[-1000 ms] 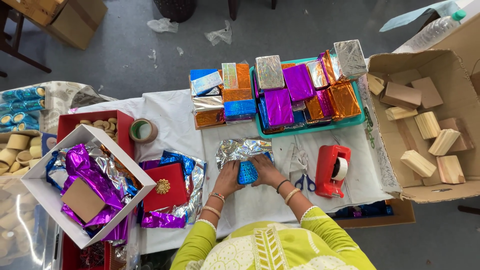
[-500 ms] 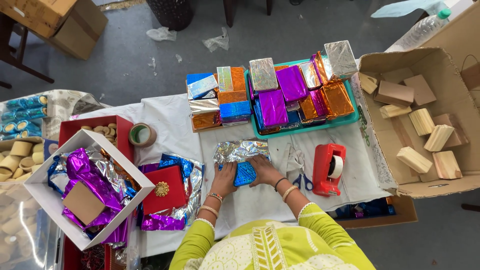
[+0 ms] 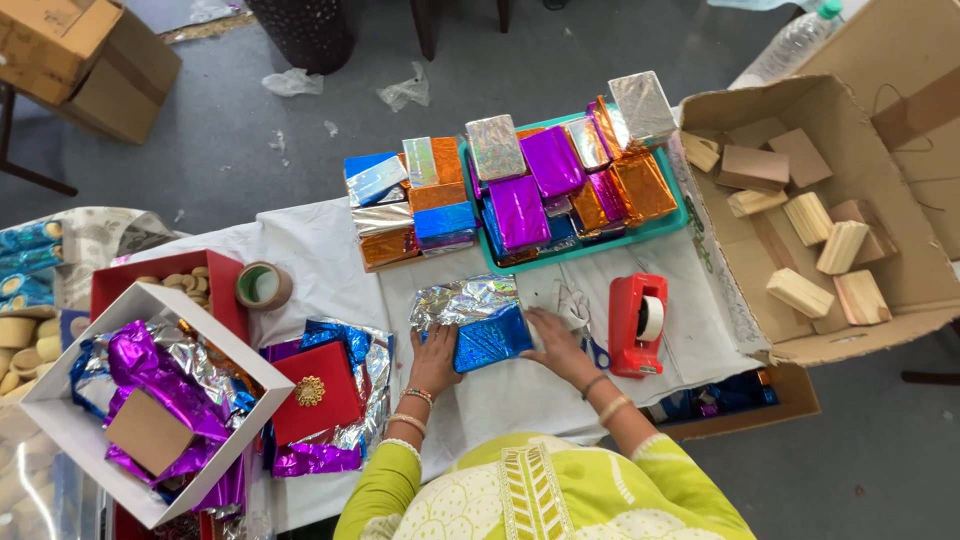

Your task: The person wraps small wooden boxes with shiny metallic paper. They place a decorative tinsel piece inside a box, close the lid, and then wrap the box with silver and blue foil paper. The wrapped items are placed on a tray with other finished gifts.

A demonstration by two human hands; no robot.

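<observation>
Grip: our left hand (image 3: 435, 357) lies flat against the left end of a small block half wrapped in shiny blue foil (image 3: 490, 340), fingers spread, not clenched; our right hand (image 3: 556, 345) presses open-palmed on its right end. Location: the block sits on the white cloth-covered table (image 3: 320, 270), with loose silver foil (image 3: 462, 300) crumpled behind it. Just right: a red tape dispenser (image 3: 637, 323). Behind: a teal tray of foil-wrapped blocks (image 3: 560, 185). Far right: a cardboard box of bare wooden blocks (image 3: 820, 240). Left: a flat red box with a gold ornament (image 3: 312, 392).
</observation>
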